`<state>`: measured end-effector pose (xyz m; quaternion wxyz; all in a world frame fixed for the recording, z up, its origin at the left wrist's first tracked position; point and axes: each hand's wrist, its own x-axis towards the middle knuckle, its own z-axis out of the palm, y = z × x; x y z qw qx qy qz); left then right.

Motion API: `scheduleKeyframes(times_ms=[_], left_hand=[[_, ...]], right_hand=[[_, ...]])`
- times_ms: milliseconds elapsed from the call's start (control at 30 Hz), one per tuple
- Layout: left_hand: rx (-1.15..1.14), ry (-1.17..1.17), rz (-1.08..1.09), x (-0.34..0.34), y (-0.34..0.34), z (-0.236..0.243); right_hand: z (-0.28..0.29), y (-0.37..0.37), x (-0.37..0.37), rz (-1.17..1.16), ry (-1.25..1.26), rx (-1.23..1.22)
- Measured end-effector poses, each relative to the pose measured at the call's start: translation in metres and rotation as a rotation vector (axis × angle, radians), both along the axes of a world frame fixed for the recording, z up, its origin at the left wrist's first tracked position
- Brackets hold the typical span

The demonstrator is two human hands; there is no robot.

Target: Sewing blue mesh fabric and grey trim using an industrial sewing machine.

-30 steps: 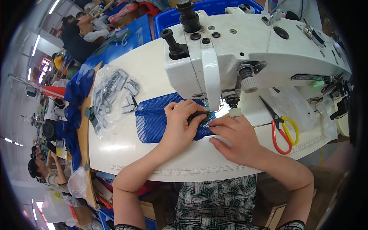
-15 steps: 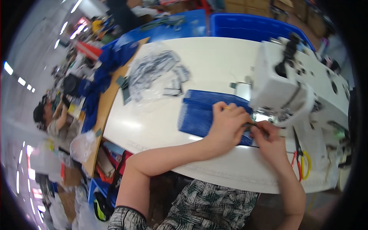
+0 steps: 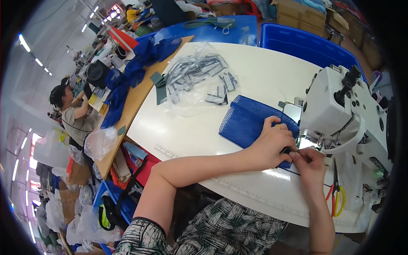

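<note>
A blue mesh fabric piece lies on the white table beside the sewing machine. My left hand rests over the mesh's right part, its fingers bent and pinching a small dark strip at the edge. Right against it, my right hand is closed with thumb and fingertips on the same dark strip. Both hands are just in front of the machine's needle area, which is partly hidden by the machine head. Scissors with red and yellow handles lie to the right of my right hand.
A clear bag of grey-white labels lies on the table, with dark green scraps beside it. A blue bin stands behind. A wooden bench with blue fabric runs along the left, where another person works.
The whole view has turned, so the table and machine sit further right in the picture. My hands stay together at the mesh's edge, and the dark strip shows more plainly between them.
</note>
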<state>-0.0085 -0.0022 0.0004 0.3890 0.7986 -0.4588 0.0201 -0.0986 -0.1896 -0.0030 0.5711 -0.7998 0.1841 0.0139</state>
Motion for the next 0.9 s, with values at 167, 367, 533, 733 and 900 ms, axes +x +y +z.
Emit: scheduleKeyframes(times_ms=[167,367,533,733,900], left_hand=[[0.043,0.143,-0.054,0.011,0.000,-0.001],[-0.001,0.196,-0.077,0.014,0.001,-0.003],[-0.020,0.227,-0.048,0.011,0.002,-0.006],[-0.045,0.204,0.066,-0.006,-0.005,-0.006],[-0.062,0.177,0.093,-0.004,-0.007,-0.011]], right_hand=[[0.006,-0.007,0.001,0.088,-0.029,0.015],[0.001,-0.008,-0.002,0.078,-0.092,0.047],[-0.012,-0.008,0.000,0.039,-0.137,0.050],[-0.006,-0.005,-0.004,0.052,-0.192,-0.056],[-0.011,0.001,-0.008,0.019,-0.327,-0.229]])
